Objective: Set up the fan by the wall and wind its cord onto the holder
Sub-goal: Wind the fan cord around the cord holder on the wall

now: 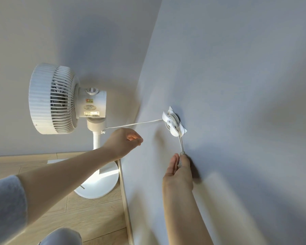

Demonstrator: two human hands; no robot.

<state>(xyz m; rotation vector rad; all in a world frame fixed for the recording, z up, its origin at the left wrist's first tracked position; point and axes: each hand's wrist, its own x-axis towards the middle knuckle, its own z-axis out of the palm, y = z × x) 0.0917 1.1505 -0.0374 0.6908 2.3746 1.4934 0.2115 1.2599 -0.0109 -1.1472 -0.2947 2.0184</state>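
A white pedestal fan [60, 99] stands upright in the corner on its round base [102, 184]. Its white cord [134, 123] runs taut from the neck to a white holder [174, 122] stuck on the right wall, where several turns are wound. The cord's end hangs down from the holder into my right hand [179, 171], which pinches the plug end between thumb and fingers. My left hand [125, 140] hovers just below the taut stretch of cord with fingers curled, holding nothing that I can see.
Grey walls meet in a corner behind the fan. A pale skirting board [125, 200] runs along the foot of the right wall. Light wood flooring [88, 214] lies below. My knee [62, 236] shows at the bottom edge.
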